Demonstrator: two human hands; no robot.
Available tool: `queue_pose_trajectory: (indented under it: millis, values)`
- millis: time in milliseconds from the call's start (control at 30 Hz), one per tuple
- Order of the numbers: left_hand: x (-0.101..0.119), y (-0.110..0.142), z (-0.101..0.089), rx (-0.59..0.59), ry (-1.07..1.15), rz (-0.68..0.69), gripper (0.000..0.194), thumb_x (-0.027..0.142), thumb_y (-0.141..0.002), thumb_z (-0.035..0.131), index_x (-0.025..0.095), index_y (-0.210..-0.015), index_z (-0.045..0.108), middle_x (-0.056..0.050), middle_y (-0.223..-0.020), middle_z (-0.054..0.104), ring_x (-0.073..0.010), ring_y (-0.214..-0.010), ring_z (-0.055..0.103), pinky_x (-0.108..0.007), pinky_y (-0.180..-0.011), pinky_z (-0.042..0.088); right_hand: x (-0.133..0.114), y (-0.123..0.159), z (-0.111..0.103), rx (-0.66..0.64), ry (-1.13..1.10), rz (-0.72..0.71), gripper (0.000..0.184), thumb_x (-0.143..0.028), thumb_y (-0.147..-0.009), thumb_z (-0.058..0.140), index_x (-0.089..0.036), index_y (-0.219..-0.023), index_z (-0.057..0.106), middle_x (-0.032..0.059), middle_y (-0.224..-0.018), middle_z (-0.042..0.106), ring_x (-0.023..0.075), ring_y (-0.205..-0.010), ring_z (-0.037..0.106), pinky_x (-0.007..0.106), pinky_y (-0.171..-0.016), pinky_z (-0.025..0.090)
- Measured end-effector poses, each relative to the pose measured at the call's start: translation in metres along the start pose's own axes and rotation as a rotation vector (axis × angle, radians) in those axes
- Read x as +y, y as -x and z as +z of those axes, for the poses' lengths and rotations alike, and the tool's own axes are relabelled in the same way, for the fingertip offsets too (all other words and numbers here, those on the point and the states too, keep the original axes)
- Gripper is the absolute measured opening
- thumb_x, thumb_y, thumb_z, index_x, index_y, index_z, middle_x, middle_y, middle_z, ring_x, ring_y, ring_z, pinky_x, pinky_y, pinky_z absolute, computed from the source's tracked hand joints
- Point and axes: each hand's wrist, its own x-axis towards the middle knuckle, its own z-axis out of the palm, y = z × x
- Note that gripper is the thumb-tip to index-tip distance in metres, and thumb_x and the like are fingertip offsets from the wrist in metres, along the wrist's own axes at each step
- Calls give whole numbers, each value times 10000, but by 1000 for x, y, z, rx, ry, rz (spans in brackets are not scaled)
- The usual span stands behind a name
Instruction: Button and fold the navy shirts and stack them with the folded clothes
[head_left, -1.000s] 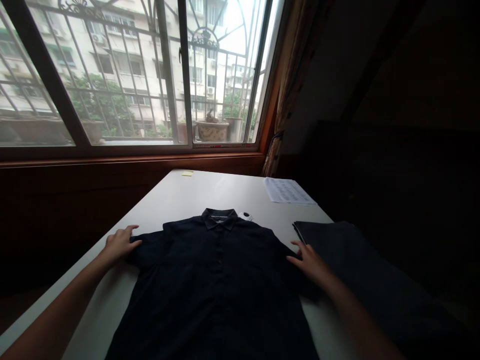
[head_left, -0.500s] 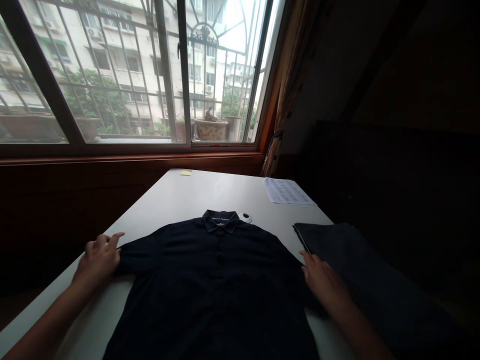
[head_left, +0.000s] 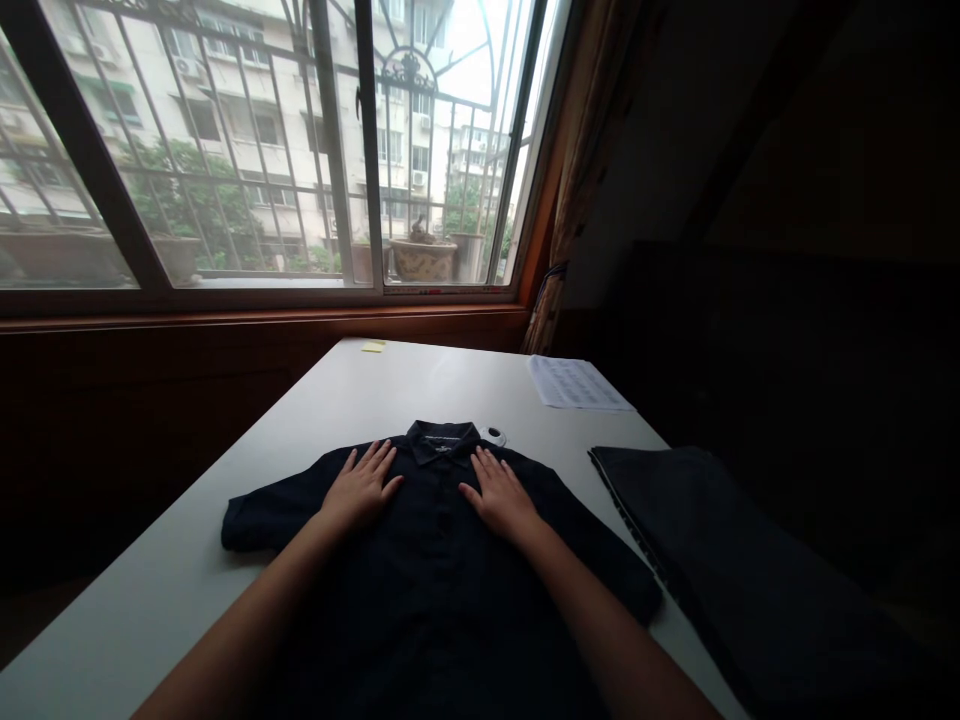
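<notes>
A dark navy short-sleeved shirt (head_left: 439, 600) lies front side up, its collar pointing toward the window and both sleeves spread out to the sides. My left hand (head_left: 361, 485) rests flat on the chest just below the left shoulder seam, fingers stretched out. On the other side of the collar, my right hand (head_left: 501, 492) lies flat on the cloth with its fingers extended. Neither hand holds anything. The shirt's lower part runs out of view between my forearms.
The shirt is on a white table (head_left: 247, 620). Folded dark cloth (head_left: 720, 540) lies along the right side. A small white round object (head_left: 493, 437) sits by the collar. Printed sheets (head_left: 577, 383) and a yellow sticky note (head_left: 373, 347) lie farther back, below a barred window (head_left: 285, 150).
Both hands have let go of the sleeve ends and come inward onto the upper chest, beside the collar. The sleeves now lie farther out to the sides than at first.
</notes>
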Motion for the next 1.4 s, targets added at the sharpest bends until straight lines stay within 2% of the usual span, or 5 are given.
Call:
queue_pose_trajectory:
  millis: [367, 500, 700, 867, 1400]
  values:
    - [-39, 0, 3, -28, -7, -135, 677, 561, -1026, 254, 181, -1586, 250, -70, -1657, 160, -303, -1541, 127, -588, -1213, 138, 88, 24, -13, -24, 30, 179, 730, -566, -1012, 242, -125, -1594, 221, 107, -1670, 159, 270, -1539, 149, 488, -1236, 124]
    - [-32, -10, -2, 18, -25, -136, 627, 474, -1035, 275, 156, -1575, 285, -115, -1653, 176, -336, -1537, 127, -629, -1197, 119, 72, 11, -21, 7, 33, 151, 684, -498, -1018, 266, -116, -1585, 248, 121, -1667, 167, 289, -1541, 122, 516, -1230, 87]
    - [20, -41, 8, 51, -15, 54, 584, 461, -1046, 275, 198, -1565, 325, -24, -1662, 172, -222, -1549, 101, -442, -1253, 111, 8, -30, -11, 16, -13, -12, 722, -561, -1023, 212, -115, -1590, 238, 94, -1673, 144, 252, -1544, 121, 418, -1233, 113]
    - [34, -62, 24, 31, 18, 33, 641, 532, -1039, 228, 182, -1570, 312, -58, -1654, 192, -283, -1538, 150, -528, -1230, 155, -6, -51, 4, -5, -29, -4, 743, -597, -1013, 226, -133, -1593, 224, 89, -1678, 118, 243, -1546, 96, 447, -1234, 68]
    - [-13, -50, 14, -7, 34, -96, 725, 633, -1008, 188, 210, -1597, 217, -54, -1664, 140, -275, -1548, 88, -551, -1227, 96, 97, -22, -7, -19, 33, 250, 684, -533, -1033, 178, -159, -1605, 171, 86, -1678, 151, 238, -1544, 108, 473, -1230, 93]
